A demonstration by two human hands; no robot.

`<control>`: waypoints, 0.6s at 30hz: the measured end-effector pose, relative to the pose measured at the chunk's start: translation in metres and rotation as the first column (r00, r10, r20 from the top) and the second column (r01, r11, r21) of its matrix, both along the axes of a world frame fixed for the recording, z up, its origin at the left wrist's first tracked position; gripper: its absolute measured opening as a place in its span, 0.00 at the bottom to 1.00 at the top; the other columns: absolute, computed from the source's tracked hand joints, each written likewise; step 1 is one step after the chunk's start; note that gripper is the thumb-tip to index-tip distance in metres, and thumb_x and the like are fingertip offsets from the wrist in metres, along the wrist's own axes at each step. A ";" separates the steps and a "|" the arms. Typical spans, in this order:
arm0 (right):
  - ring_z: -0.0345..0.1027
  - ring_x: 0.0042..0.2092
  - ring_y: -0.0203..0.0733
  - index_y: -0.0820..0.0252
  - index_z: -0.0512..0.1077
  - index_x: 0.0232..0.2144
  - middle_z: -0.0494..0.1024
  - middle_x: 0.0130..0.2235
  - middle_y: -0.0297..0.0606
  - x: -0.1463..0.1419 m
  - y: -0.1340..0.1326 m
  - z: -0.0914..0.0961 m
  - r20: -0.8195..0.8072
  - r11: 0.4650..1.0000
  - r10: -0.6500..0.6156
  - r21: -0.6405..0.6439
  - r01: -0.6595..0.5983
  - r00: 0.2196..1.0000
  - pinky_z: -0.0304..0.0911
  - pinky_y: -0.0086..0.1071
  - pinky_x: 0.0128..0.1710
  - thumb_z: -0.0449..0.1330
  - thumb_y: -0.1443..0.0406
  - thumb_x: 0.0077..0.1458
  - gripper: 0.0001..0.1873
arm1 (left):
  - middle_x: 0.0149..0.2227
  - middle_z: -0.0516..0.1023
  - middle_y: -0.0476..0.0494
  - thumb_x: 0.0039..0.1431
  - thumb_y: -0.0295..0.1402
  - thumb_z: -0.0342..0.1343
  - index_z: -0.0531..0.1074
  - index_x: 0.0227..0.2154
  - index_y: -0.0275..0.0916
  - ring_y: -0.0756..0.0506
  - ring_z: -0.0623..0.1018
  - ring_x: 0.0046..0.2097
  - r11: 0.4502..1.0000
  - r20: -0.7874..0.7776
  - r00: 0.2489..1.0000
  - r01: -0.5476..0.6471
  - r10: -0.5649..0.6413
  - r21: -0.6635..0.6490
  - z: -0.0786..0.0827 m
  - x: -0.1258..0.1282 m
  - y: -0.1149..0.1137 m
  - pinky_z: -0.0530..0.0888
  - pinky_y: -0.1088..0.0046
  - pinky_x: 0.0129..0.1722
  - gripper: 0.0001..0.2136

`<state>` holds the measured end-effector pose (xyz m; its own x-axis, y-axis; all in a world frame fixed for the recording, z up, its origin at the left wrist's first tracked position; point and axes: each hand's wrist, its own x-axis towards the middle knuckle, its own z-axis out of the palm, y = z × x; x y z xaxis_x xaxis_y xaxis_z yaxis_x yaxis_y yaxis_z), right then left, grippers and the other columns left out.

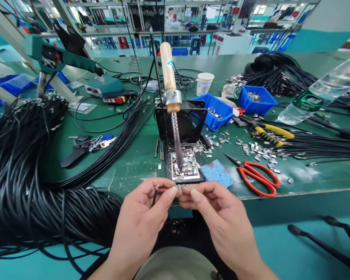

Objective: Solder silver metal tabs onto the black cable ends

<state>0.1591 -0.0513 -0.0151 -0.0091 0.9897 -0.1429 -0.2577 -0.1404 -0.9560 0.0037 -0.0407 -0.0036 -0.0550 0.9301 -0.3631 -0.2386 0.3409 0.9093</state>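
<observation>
My left hand (142,217) pinches the stripped end of a thin black cable (154,194) at the table's front edge. My right hand (216,212) is pinched shut right beside it, thumb and finger on a small metal piece (181,187) I can barely make out. Just beyond both hands a soldering iron (172,97) with a wooden handle stands tip-down over a small tray (184,165) of metal terminals.
A big bundle of black cables (23,175) fills the left. Red-handled scissors (255,175), yellow-handled pliers (268,130), a blue sponge (217,173), two blue bins (216,111) (258,99), a paper cup (205,83), a plastic bottle (321,91) and keys (89,146) lie on the green table (134,155).
</observation>
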 end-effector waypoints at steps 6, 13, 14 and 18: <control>0.84 0.42 0.43 0.59 0.79 0.37 0.87 0.41 0.40 0.001 0.007 -0.001 -0.026 1.000 0.020 0.003 -0.020 0.999 0.81 0.36 0.47 0.67 0.60 0.65 0.08 | 0.23 0.68 0.55 0.60 0.39 0.70 0.81 0.39 0.37 0.57 0.55 0.20 0.999 -0.032 0.999 0.036 -0.037 -0.018 -0.003 -0.002 0.009 0.53 0.83 0.16 0.11; 0.85 0.41 0.44 0.59 0.79 0.37 0.88 0.39 0.41 0.002 0.013 0.000 0.013 1.000 0.012 0.021 -0.012 1.000 0.82 0.36 0.45 0.67 0.61 0.64 0.07 | 0.16 0.61 0.60 0.59 0.39 0.70 0.82 0.37 0.37 0.57 0.53 0.19 0.997 -0.021 0.997 0.073 -0.073 -0.032 0.002 -0.003 0.018 0.51 0.84 0.16 0.10; 0.85 0.41 0.44 0.59 0.79 0.37 0.87 0.39 0.41 0.002 0.013 0.000 0.022 1.000 0.012 0.024 -0.012 1.000 0.82 0.36 0.45 0.67 0.61 0.64 0.07 | 0.16 0.62 0.60 0.59 0.39 0.70 0.82 0.37 0.37 0.57 0.53 0.19 0.997 -0.027 0.997 0.071 -0.071 -0.032 0.002 -0.003 0.019 0.51 0.84 0.16 0.10; 0.85 0.40 0.44 0.59 0.80 0.36 0.87 0.40 0.41 0.002 0.016 0.000 0.046 1.000 0.013 0.024 -0.014 0.999 0.82 0.36 0.45 0.67 0.61 0.64 0.07 | 0.16 0.61 0.59 0.59 0.39 0.70 0.82 0.37 0.37 0.56 0.54 0.20 0.997 -0.050 0.996 0.073 -0.074 -0.020 0.002 -0.003 0.021 0.53 0.83 0.17 0.10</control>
